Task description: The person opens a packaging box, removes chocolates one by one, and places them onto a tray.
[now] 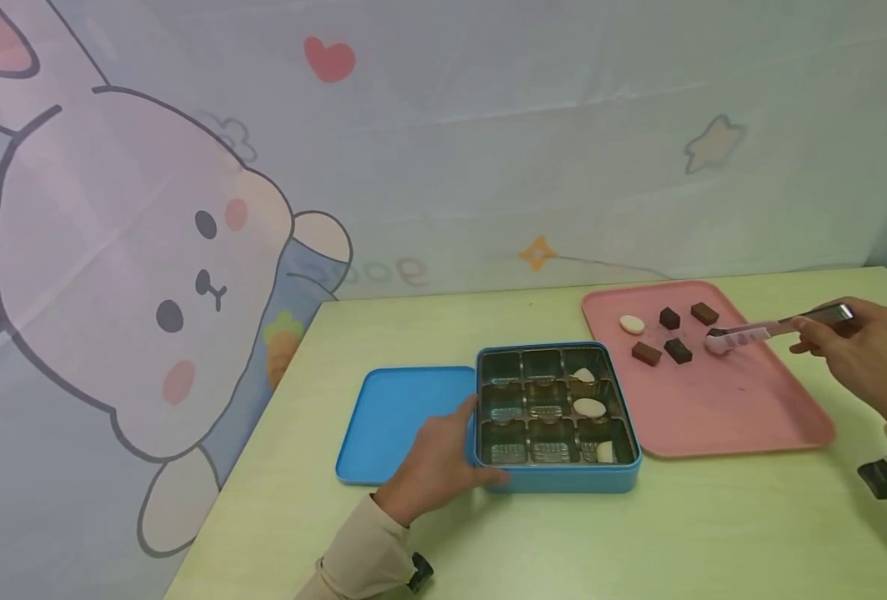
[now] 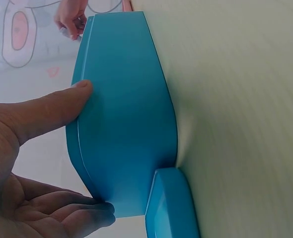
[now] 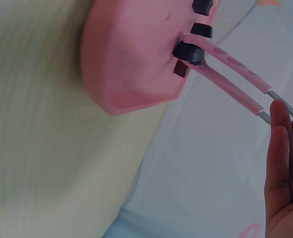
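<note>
A blue tin (image 1: 567, 479) with a clear divided insert stands on the table. White pieces lie in its right-hand column, among them an oval one (image 1: 589, 408). My left hand (image 1: 436, 462) grips its near left corner, thumb on the front wall and fingers at the left side. My right hand (image 1: 874, 358) holds tongs (image 1: 751, 334) with pale pink tips over a pink tray (image 1: 721, 417). In the right wrist view the tips stand either side of a dark chocolate (image 3: 188, 52); whether it is lifted I cannot tell.
Several brown and dark chocolates, such as a brown bar (image 1: 647, 353), and a white oval (image 1: 632, 324) lie on the tray's far half. A blue lid (image 1: 398, 417) lies left of the tin. Behind the table (image 1: 548, 550) hangs a printed cloth (image 1: 488, 167).
</note>
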### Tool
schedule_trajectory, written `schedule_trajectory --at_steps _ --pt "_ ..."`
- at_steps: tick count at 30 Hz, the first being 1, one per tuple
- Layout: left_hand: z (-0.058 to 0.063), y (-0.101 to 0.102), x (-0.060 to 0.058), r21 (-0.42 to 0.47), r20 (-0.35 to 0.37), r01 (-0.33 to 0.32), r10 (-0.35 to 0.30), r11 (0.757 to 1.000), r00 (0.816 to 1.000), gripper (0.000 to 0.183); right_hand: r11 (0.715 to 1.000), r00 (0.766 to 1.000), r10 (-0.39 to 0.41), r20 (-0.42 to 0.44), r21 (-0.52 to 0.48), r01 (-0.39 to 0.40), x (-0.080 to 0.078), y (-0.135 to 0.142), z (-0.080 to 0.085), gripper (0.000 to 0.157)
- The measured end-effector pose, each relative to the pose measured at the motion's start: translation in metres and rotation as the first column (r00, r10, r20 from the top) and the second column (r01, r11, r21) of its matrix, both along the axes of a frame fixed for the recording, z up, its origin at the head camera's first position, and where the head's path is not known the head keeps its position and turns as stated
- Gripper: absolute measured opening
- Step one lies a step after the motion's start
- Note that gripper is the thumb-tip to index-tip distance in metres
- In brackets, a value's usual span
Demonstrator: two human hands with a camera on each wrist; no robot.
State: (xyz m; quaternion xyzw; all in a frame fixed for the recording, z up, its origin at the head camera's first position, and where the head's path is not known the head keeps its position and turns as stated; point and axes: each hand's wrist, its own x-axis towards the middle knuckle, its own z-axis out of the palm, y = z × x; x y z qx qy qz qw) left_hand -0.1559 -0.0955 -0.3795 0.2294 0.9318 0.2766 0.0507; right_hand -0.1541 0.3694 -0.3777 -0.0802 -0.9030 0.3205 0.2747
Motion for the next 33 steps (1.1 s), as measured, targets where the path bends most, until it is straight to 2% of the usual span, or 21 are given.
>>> schedule_trajectory --at_steps 3,8,14,19,22,26,33 --pt "0.0 0.0 0.0 0.003 -0.003 0.003 -0.003 1.0 1.0 0.106 1.0 1.0 0.003 0.005 -0.005 -0.003 -0.001 0.002 -0.003 0.029" --pt "-0.001 0.0 0.001 0.025 0.001 0.008 -0.008 1.0 1.0 0.105 0.999 1.0 -0.008 0.02 0.042 0.007 -0.001 0.0 -0.004 0.03" --pt "-0.001 0.0 0.001 0.033 -0.008 0.015 -0.015 0.999 1.0 0.105 0.998 1.0 0.015 0.008 0.064 -0.016 0.0 -0.003 -0.002 0.03" --pt "-0.001 -0.001 0.001 0.021 0.013 0.007 -0.008 1.0 1.0 0.105 0.998 0.995 0.064 -0.077 -0.002 -0.064 0.005 -0.009 0.006 0.027" --pt "0.001 -0.001 0.0 0.013 0.017 0.003 -0.003 1.0 1.0 0.106 0.992 0.985 0.107 -0.133 -0.054 -0.115 0.012 -0.019 0.016 0.024" --pt "0.002 -0.001 0.0 0.007 0.011 0.005 -0.005 1.0 1.0 0.106 0.985 0.981 0.14 -0.136 -0.085 -0.152 0.024 -0.038 0.03 0.009" --pt "0.002 0.0 0.001 -0.003 0.015 0.0 0.0 1.0 1.0 0.107 0.972 0.964 0.22 -0.15 -0.05 -0.23 0.051 -0.075 0.048 0.015"
